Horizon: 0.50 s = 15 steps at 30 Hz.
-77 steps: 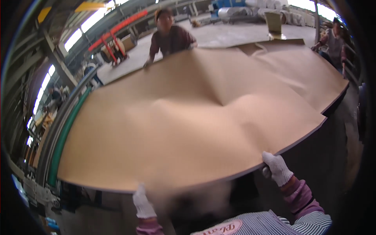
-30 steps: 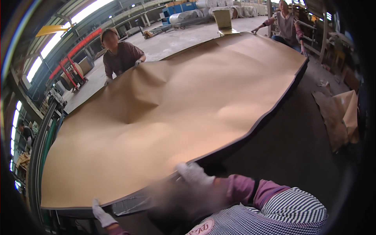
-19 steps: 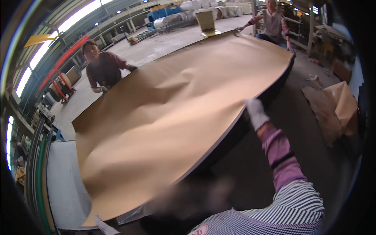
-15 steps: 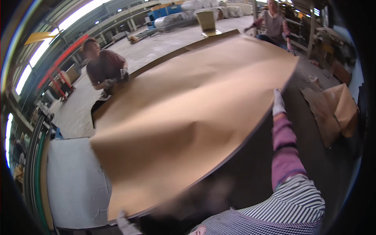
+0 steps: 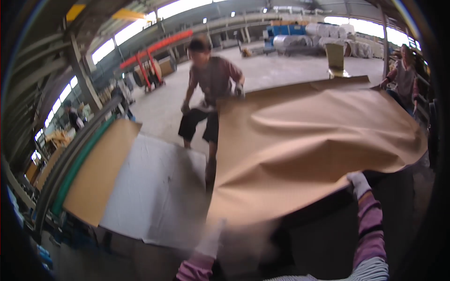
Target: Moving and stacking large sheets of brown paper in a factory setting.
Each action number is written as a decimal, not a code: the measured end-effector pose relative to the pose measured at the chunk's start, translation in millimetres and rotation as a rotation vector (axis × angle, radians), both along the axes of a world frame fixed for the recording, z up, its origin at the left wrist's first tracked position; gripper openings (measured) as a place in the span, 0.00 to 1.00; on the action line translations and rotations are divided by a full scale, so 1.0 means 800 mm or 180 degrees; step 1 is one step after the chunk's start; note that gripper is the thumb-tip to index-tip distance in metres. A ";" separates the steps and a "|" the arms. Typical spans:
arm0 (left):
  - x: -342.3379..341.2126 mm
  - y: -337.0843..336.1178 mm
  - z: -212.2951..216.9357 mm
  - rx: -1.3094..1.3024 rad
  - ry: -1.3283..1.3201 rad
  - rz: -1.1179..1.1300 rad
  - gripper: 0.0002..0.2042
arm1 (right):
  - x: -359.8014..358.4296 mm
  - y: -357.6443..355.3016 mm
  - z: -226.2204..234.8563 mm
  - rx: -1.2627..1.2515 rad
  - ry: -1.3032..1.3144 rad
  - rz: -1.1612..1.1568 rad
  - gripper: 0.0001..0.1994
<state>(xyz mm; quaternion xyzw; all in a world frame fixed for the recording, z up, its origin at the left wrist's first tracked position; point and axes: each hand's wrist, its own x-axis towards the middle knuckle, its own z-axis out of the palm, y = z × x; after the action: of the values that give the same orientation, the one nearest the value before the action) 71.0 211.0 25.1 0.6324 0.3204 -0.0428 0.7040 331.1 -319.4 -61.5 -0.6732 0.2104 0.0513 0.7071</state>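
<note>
A large limp brown sheet (image 5: 309,150) hangs in the air across the middle and right of the view. My right hand (image 5: 359,182), in a white glove, grips its near edge at the right. My left hand (image 5: 210,240), also gloved and blurred by motion, is at the sheet's near left corner and seems closed on it. Across from me a person in a dark red top (image 5: 213,77) bends forward and holds the far left corner with both gloved hands. Another person (image 5: 402,75) stands at the far right edge of the sheet.
Below and to the left lie a white sheet (image 5: 154,187) and another brown sheet (image 5: 96,171) on a flat surface. A green roller (image 5: 77,168) and a grey rail run along the left. Large wrapped rolls (image 5: 304,41) stand at the back of the concrete hall.
The brown sheet has swung to the right and lifted, uncovering the white and brown sheets beneath. The person opposite has stepped along with it. My right hand has stayed on the near edge.
</note>
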 end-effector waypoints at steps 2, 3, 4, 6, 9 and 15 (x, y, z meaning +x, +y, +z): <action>0.009 0.015 -0.058 -0.0705 -0.0128 0.0318 0.15 | 0.017 0.021 0.002 -0.0068 -0.0474 -0.0300 0.06; 0.004 0.006 -0.053 -0.0934 -0.0025 0.0493 0.15 | 0.014 0.042 0.009 0.0117 -0.0343 -0.0311 0.07; 0.012 0.000 -0.043 -0.1165 0.0045 0.0651 0.16 | 0.021 0.039 -0.003 -0.0319 -0.0631 -0.0257 0.11; 0.021 -0.002 -0.052 -0.1460 -0.0018 0.0466 0.17 | 0.018 0.026 -0.022 -0.0033 -0.0446 -0.0495 0.15; 0.037 -0.009 -0.042 -0.1648 -0.0132 0.0101 0.19 | 0.014 0.006 -0.017 0.0325 -0.0086 -0.0552 0.15; 0.010 0.037 -0.068 -0.2853 0.0331 -0.0171 0.20 | -0.007 0.052 0.024 -0.0989 0.0680 -0.0145 0.24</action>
<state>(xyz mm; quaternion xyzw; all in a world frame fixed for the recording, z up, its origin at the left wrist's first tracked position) 78.7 240.8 -29.6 0.2703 0.2887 -0.2272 0.8899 325.3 -278.0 -42.0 -0.7600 0.3049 0.0734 0.5692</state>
